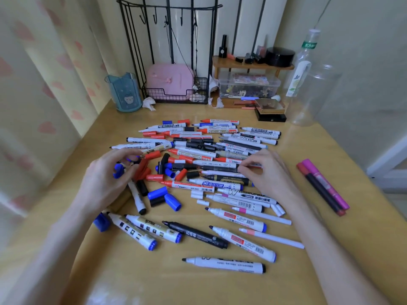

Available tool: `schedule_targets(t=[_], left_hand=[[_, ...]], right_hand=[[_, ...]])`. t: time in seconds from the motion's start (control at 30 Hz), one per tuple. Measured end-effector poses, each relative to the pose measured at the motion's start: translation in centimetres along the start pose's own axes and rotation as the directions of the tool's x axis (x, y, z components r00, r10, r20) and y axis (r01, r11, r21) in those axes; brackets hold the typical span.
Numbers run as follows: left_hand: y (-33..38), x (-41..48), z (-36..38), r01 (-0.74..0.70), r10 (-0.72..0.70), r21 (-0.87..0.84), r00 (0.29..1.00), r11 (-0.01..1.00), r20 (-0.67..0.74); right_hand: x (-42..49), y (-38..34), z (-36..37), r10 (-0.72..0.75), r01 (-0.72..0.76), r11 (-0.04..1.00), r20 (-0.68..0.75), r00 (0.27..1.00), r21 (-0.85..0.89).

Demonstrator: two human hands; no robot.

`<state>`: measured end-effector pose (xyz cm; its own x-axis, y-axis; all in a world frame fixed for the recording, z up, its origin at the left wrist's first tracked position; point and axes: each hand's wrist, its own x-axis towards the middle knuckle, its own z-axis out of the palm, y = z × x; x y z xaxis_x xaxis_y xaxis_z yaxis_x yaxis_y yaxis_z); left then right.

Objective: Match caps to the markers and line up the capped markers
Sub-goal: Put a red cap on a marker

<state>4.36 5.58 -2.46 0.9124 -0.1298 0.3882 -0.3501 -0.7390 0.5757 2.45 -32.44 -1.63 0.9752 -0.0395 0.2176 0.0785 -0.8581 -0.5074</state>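
A heap of several uncapped markers (204, 164) covers the middle of the wooden table (308, 137), with loose red, blue, black and white caps among them. My left hand (110, 175) hovers over the heap's left side, its fingers curled round a blue cap (117, 170), with its fingertips at some red caps (144, 170). My right hand (264, 172) reaches into the heap's right side and pinches the end of a white marker (253, 165). At the right lie two capped markers (323, 186), one pink and one red, side by side.
Along the back stand a blue pen cup (125, 93), a black wire rack holding a pink case (169, 80), a clear storage box (248, 85) under a small wooden shelf, and clear plastic bottles (308, 84). Crumpled tissues lie near the rack.
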Motion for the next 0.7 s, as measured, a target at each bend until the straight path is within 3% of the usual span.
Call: schedule_targets(t=[0.27,0.53,0.7], left_hand=[[0.2,-0.2,0.1,0.021,-0.018,0.108,0.999,0.994,-0.031],[0.3,-0.5,1.0,0.079,-0.065,0.298,0.996,0.951,-0.054],[0.3,-0.2,1.3,0.096,-0.09,0.28,0.995,0.955,-0.033]], right_hand=[[1.2,-0.7,0.2,0.016,-0.01,0.981,0.032,0.999,-0.194],[1.1,-0.5,0.3,-0.049,0.048,0.989,-0.001,0.999,-0.14],[0.9,-0.3,-0.7,-0.083,0.082,0.996,-0.032,0.996,-0.027]])
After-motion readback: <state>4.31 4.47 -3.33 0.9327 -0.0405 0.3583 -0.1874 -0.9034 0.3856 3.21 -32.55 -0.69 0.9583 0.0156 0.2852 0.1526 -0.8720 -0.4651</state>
